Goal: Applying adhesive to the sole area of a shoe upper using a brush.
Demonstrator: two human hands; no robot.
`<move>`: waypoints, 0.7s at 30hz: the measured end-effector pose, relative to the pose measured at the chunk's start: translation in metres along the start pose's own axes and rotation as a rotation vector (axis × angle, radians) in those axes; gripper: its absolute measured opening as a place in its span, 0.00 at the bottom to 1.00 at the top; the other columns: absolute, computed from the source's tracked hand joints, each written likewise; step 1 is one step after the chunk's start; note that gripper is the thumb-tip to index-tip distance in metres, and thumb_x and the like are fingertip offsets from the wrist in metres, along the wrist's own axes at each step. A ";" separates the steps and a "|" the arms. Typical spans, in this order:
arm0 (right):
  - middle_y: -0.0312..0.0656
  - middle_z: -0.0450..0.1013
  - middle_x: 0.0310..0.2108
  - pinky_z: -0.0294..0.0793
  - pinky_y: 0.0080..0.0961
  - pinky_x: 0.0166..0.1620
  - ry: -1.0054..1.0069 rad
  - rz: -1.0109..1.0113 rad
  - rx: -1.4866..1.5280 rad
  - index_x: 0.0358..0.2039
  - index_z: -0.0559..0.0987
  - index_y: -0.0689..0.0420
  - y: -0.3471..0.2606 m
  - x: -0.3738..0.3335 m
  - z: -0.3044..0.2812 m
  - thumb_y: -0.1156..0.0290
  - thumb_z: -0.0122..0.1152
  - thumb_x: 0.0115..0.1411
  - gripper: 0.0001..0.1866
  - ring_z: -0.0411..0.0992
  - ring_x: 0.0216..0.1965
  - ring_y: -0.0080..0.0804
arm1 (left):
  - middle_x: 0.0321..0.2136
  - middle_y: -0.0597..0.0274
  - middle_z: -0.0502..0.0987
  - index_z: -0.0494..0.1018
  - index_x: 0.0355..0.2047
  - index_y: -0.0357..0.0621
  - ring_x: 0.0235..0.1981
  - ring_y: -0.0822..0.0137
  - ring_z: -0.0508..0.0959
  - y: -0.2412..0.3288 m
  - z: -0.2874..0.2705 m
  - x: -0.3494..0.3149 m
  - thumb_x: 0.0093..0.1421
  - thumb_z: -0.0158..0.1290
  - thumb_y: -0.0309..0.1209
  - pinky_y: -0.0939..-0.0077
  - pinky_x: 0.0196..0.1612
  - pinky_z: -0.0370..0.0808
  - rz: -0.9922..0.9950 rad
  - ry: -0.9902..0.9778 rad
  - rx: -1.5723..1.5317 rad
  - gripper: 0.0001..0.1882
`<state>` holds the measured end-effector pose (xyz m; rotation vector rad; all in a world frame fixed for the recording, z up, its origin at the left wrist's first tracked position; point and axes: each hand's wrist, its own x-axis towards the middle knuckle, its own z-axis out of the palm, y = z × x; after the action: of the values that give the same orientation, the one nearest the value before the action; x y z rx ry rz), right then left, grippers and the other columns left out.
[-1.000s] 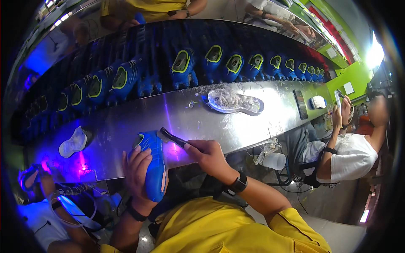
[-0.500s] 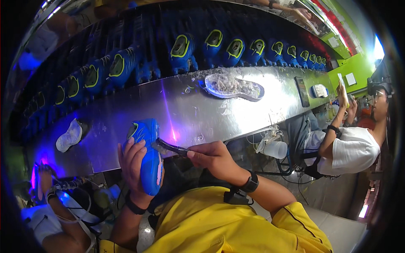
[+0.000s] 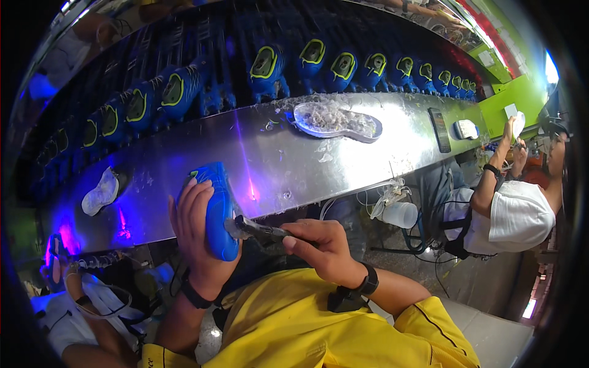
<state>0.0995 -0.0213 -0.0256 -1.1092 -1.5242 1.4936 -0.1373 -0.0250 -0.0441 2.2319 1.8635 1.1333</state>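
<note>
My left hand (image 3: 199, 236) is wrapped round a blue shoe upper (image 3: 216, 184), holding it tilted at the bench's near edge. My right hand (image 3: 328, 248) grips a dark-handled brush (image 3: 264, 230) with its fingers closed round the handle. The brush's head touches the side of the shoe upper near its lower end. Part of the upper's underside is turned away from view.
Blue shoes (image 3: 264, 64) with yellow-green collars line a rack behind the metal bench (image 3: 190, 147). A debris-covered, sole-shaped tray (image 3: 375, 130), a pale sole (image 3: 101, 195) and a dark flat object (image 3: 438, 130) lie on it. Co-workers (image 3: 518, 211) sit at right and left.
The brush has moved down along the shoe upper's side toward its lower end. My left hand has turned the upper, and the pink strip on its edge no longer shows.
</note>
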 end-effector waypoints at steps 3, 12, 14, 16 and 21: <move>0.44 0.76 0.27 0.69 0.24 0.31 0.038 -0.127 -0.035 0.48 0.85 0.66 -0.007 -0.001 -0.005 0.75 0.67 0.67 0.11 0.72 0.26 0.26 | 0.60 0.50 0.74 0.68 0.62 0.41 0.67 0.46 0.71 0.012 -0.001 0.017 0.55 0.64 0.29 0.36 0.75 0.54 -0.062 -0.012 -0.011 0.34; 0.44 0.73 0.24 0.67 0.29 0.25 0.171 -0.340 -0.378 0.46 0.85 0.67 -0.045 0.018 -0.030 0.76 0.69 0.63 0.12 0.71 0.20 0.33 | 0.54 0.46 0.76 0.70 0.58 0.39 0.60 0.42 0.74 0.027 -0.008 0.065 0.56 0.63 0.24 0.43 0.69 0.63 -0.088 -0.082 0.066 0.29; 0.46 0.76 0.25 0.71 0.28 0.28 0.157 -0.370 -0.481 0.45 0.85 0.67 -0.055 0.027 -0.035 0.75 0.68 0.63 0.12 0.74 0.22 0.34 | 0.53 0.47 0.75 0.69 0.57 0.40 0.59 0.43 0.74 0.021 -0.013 0.074 0.50 0.64 0.23 0.42 0.69 0.62 -0.089 -0.116 0.040 0.32; 0.47 0.77 0.25 0.73 0.28 0.30 0.136 -0.411 -0.539 0.45 0.85 0.67 -0.060 0.039 -0.039 0.75 0.68 0.62 0.12 0.76 0.24 0.35 | 0.52 0.47 0.75 0.69 0.57 0.40 0.58 0.42 0.74 0.014 -0.017 0.082 0.48 0.64 0.22 0.44 0.67 0.64 -0.078 -0.139 0.001 0.33; 0.46 0.76 0.26 0.71 0.28 0.28 0.113 -0.450 -0.372 0.45 0.85 0.67 -0.043 0.075 -0.037 0.75 0.70 0.63 0.12 0.74 0.23 0.34 | 0.52 0.43 0.76 0.71 0.55 0.39 0.55 0.37 0.75 -0.005 -0.023 0.101 0.45 0.69 0.23 0.50 0.60 0.73 -0.077 -0.187 -0.097 0.35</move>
<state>0.1022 0.0639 0.0144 -0.9462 -1.8667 0.8543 -0.1513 0.0540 0.0222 2.1135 1.7651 0.9453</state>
